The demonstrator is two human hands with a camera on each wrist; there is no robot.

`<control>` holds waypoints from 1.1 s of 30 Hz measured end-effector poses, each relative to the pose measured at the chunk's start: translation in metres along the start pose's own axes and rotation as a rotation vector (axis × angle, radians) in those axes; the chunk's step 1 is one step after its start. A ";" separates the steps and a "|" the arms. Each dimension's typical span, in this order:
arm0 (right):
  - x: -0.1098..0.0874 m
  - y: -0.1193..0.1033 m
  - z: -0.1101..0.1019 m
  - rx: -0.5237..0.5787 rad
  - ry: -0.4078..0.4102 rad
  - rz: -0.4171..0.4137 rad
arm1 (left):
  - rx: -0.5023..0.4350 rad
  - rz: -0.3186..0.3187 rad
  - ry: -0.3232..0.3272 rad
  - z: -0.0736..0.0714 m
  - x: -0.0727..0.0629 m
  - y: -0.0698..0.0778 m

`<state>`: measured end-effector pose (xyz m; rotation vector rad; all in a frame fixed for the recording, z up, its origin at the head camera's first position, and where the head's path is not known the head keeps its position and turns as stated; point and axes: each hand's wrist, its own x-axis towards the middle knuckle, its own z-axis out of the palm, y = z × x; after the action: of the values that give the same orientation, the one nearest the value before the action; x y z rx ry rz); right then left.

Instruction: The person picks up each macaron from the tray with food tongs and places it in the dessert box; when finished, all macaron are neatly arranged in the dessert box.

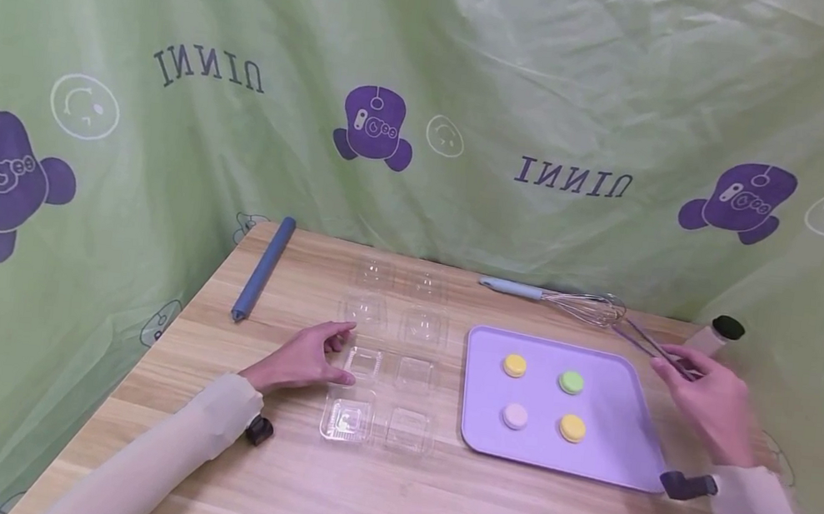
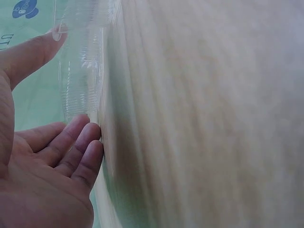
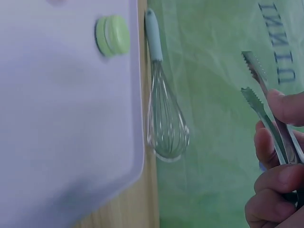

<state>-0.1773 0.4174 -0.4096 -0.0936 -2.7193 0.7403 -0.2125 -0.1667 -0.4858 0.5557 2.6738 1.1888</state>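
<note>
My left hand [image 1: 303, 356] reaches over the left side of several clear plastic boxes [image 2: 80, 80], thumb and fingers spread apart around one of them. In the left wrist view the thumb tip overlaps a box's upper edge, and the other fingertips lie right by its side. My right hand [image 1: 716, 406] grips metal tongs [image 3: 270, 124] above the right edge of a purple tray [image 1: 535, 446]; the toothed tips stand apart with nothing between them. On the tray lie a green macaron [image 1: 571, 382], a pink macaron [image 1: 514, 416] and two yellow macarons [image 1: 572, 428].
A whisk [image 1: 514, 288] with a light blue handle lies behind the tray. At the back right stands a container with a black lid [image 1: 728, 327], partly behind my right hand. A blue rod [image 1: 263, 269] lies at the far left. Green printed cloth [image 1: 478, 63] hangs around the wooden table [image 1: 386, 506].
</note>
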 end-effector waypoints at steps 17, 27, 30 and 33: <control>0.006 -0.056 0.054 -0.046 -0.239 -0.192 | -0.003 -0.020 0.009 0.002 0.002 -0.002; 0.003 -0.052 0.078 -0.060 -0.264 -0.311 | 0.017 -0.014 0.029 0.001 0.001 -0.001; 0.003 -0.051 0.082 -0.077 -0.238 -0.346 | 0.021 -0.018 0.027 0.002 0.001 -0.001; 0.003 -0.052 0.083 -0.085 -0.274 -0.325 | 0.015 -0.023 0.025 0.002 0.001 0.000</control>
<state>-0.2060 0.3331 -0.4498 0.4517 -2.9163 0.5773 -0.2134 -0.1650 -0.4874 0.5141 2.7048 1.1778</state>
